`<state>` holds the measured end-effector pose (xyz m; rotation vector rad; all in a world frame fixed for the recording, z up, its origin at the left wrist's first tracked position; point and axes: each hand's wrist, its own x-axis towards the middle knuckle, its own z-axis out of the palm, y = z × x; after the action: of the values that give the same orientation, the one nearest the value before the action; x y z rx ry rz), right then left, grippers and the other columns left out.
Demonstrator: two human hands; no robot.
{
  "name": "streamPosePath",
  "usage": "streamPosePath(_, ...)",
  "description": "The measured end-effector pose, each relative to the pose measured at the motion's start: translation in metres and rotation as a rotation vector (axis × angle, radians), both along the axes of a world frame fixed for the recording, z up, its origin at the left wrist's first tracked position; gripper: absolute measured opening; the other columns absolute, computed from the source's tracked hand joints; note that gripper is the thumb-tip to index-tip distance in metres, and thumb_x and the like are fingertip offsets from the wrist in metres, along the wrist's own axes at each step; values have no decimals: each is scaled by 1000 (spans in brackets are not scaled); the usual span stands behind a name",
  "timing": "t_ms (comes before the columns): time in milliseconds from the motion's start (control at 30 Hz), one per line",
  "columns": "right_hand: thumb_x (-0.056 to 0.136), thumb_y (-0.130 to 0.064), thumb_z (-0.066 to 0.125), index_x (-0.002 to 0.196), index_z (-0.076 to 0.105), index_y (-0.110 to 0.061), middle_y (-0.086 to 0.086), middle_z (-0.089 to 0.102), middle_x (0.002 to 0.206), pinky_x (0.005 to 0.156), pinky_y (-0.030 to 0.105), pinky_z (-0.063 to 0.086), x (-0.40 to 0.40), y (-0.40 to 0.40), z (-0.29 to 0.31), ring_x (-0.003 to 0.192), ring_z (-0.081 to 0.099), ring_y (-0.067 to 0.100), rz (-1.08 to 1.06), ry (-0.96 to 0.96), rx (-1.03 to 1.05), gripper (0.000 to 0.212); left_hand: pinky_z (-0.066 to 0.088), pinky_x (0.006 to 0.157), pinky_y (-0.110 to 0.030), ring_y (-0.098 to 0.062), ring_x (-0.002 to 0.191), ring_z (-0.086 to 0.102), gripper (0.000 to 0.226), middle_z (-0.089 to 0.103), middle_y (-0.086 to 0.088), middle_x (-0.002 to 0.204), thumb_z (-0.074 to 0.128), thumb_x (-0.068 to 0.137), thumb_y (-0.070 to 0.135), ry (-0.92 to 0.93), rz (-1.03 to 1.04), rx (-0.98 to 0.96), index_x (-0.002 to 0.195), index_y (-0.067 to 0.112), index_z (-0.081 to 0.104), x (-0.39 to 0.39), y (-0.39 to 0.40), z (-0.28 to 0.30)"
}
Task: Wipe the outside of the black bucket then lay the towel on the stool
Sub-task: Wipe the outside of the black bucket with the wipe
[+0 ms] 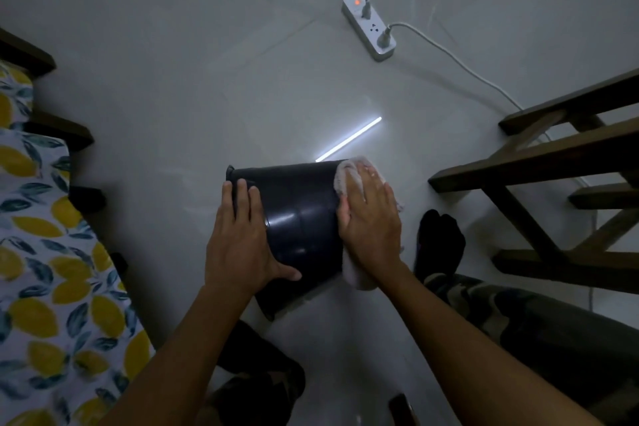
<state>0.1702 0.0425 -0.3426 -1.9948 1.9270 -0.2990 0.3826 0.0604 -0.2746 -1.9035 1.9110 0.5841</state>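
my left hand (238, 245) flat, bracing black bucket (301, 218) | bucket on its side, mouth left, base right | my right hand (371, 221) flat, pressing towel (358, 275) on base end

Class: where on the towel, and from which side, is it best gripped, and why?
Probably its bunched near end, from the right: that part of the towel sticks out free past the right hand, while the bucket blocks the left side.

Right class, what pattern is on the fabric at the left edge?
Yellow lemons with dark leaves on the white fabric, head view.
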Motion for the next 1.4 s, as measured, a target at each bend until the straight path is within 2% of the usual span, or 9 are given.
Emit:
streamPosePath(200, 108, -25, 37, 163, 23, -18, 12, 14, 172, 118, 49, 40, 1, 62, -7, 159, 12, 26, -154, 26, 27, 57, 1, 122, -46, -40, 154, -20, 171, -12, -21, 169, 67, 40, 96, -22, -17, -14, 160, -3, -4, -4, 7, -2)
streamPosePath(300, 99, -7, 43, 160, 34, -17, 10, 17, 170, 110, 54, 48, 29, 110, -9, 160, 5, 25, 4, -49, -11, 62, -1, 124, -48, -42, 154, -19, 170, -10, -24, 169, 61, 41, 99, -44, -52, -28, 159, -4, -3, -3, 6, -2)
streamPosePath(400, 100, -15, 51, 150, 51, -16, 12, 32, 165, 115, 54, 43, 51, 120, -10, 156, 21, 31, 172, -135, -101, 49, -1, 127, -53, -43, 154, -16, 167, -7, -27, 168, 32, 42, 110, -89, -97, -5, 160, -4, -2, 2, 8, -8)
streamPosePath(500, 104, -35, 51, 154, 44, -19, 10, 37, 164, 121, 56, 32, 60, 83, 0, 154, 29, 32, 285, -117, -98, 53, -1, 125, -56, -44, 155, -16, 155, -7, -29, 167, 7, 52, 109, -123, -152, 25, 161, 0, 0, 6, 11, -19)
streamPosePath(767, 102, -37, 41, 144, 52, -31, -5, 55, 149, 119, 47, 32, 43, -38, 12, 142, 43, 14, 51, -39, 71, 44, 0, 125, -48, -40, 156, -10, 172, -4, -23, 169, 58, 36, 102, -19, -41, -29, 160, -3, 2, 2, 11, -9)
streamPosePath(1000, 104, -37, 31, 154, 45, -22, 5, 47, 158, 122, 47, 32, 11, -15, 4, 148, 40, 25, -175, 2, 29, 54, 8, 122, -52, -42, 156, -6, 174, -2, -24, 169, 70, 32, 95, 46, 12, -48, 160, -5, 7, -3, 23, -12)
streamPosePath(1167, 106, -25, 47, 156, 42, -17, 10, 35, 165, 127, 50, 22, 30, 65, 11, 157, 20, 29, 165, -101, -85, 51, 0, 126, -53, -42, 155, -14, 169, -12, -25, 168, 53, 41, 104, 86, 4, -99, 160, -5, 1, 0, 13, -17)
streamPosePath(1300, 108, -38, 46, 142, 60, -14, 11, 50, 156, 120, 53, 35, 65, 70, 11, 151, 36, 31, 389, -197, -123, 45, 11, 126, -60, -47, 155, -3, 125, -2, -30, 167, 38, 83, 87, 130, -12, -242, 159, -7, 8, 0, 26, -23)
streamPosePath(1400, 107, -45, 26, 142, 60, -15, 9, 52, 154, 121, 55, 32, 72, 32, 18, 149, 40, 30, 558, -186, -18, 56, 12, 125, -61, -47, 155, -1, 109, 2, -31, 167, 39, 93, 75, 172, -24, -354, 159, -8, 11, 2, 28, -27)
